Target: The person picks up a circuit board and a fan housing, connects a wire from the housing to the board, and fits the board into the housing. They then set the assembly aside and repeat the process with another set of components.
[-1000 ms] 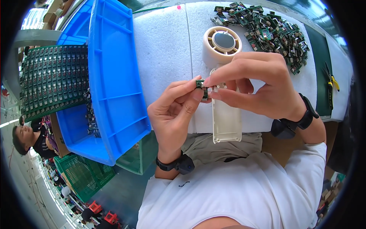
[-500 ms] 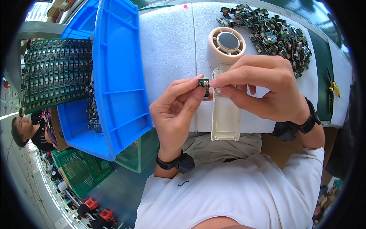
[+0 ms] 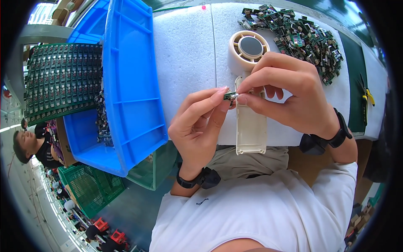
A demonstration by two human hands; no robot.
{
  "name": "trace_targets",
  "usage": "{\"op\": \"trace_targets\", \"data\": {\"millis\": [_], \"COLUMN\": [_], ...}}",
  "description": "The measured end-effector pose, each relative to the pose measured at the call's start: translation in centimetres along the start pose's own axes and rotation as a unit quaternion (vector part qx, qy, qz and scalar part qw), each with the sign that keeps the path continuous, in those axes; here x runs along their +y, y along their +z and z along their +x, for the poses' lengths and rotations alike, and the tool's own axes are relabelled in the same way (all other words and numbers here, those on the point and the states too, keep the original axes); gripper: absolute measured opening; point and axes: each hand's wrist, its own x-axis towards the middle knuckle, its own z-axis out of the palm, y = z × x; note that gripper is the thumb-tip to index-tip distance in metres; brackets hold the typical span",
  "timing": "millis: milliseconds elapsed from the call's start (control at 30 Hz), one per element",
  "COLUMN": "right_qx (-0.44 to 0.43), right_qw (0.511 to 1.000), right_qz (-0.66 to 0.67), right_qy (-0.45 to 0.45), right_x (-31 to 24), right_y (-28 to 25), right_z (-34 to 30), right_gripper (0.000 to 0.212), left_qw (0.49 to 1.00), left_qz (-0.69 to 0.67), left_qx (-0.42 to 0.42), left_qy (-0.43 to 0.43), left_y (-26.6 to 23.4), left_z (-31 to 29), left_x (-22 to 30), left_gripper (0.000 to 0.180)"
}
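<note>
A small green circuit board (image 3: 229, 96) with a silver part sits between the fingertips of my left hand (image 3: 197, 122), seen nearly edge-on. My right hand (image 3: 289, 90) pinches at the board's right end, thumb and forefinger closed there; anything smaller between them is hidden. Under the right fingers lies a cream plastic housing (image 3: 251, 130), a long open shell with its inside up. A round cream fan-like head (image 3: 251, 46) with a grey disc in its middle stands just beyond my right hand, apparently joined to the shell, though my fingers cover the junction.
Loose circuit boards (image 3: 310, 42) are heaped at the far right of the white foam mat (image 3: 184, 50). Yellow-handled pliers (image 3: 368, 98) lie at the right. A blue bin (image 3: 134, 84) stands at left beside stacked board panels (image 3: 63, 80). A person (image 3: 33, 145) is beyond it.
The circuit board has tilted from facing up to nearly edge-on. My left hand has shifted slightly right, and the right fingers have closed against the board's end. The shell has moved slightly right.
</note>
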Motion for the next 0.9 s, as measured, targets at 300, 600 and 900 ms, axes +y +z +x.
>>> {"op": "trace_targets", "data": {"millis": [300,600,900], "right_qx": [0.015,0.074,0.098], "right_qw": [0.998,0.99,0.99], "right_qz": [-0.025,-0.058,0.096], "right_qy": [-0.058,-0.109,0.02], "right_x": [0.2,0.1,-1.2], "right_y": [0.0,0.5,1.7], "right_z": [0.1,0.5,-0.3], "right_gripper": [0.018,0.025,0.027], "left_qw": [1.0,0.999,0.964], "left_qz": [0.022,0.038,0.202], "left_qx": [0.005,0.017,0.102], "left_qy": [-0.001,0.017,0.142], "left_y": [0.0,0.2,1.7], "left_z": [-0.1,-0.2,-1.3], "left_x": [0.3,0.5,-0.3], "left_gripper": [0.032,0.032,0.036]}}
